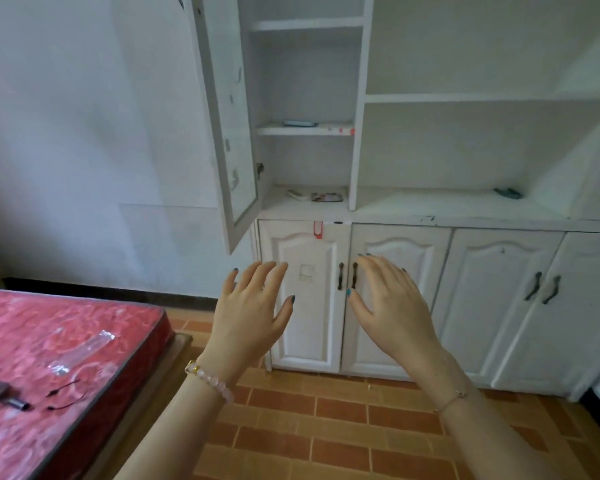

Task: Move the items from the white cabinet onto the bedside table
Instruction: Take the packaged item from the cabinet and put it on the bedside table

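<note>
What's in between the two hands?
In the head view, nothing is held between the open left hand and the open right hand. Behind the gap are two dark metal door handles on the white panelled cabinet doors.

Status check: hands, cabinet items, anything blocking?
Left hand and right hand open, empty. Dark flat item on shelf, white item and card on ledge below, untouched. Cabinet door open; nothing blocks.

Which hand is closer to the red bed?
Left. The left hand is held open just to the right of the red bed. The right hand is farther right, beyond the left one, in front of the white cabinet.
</note>
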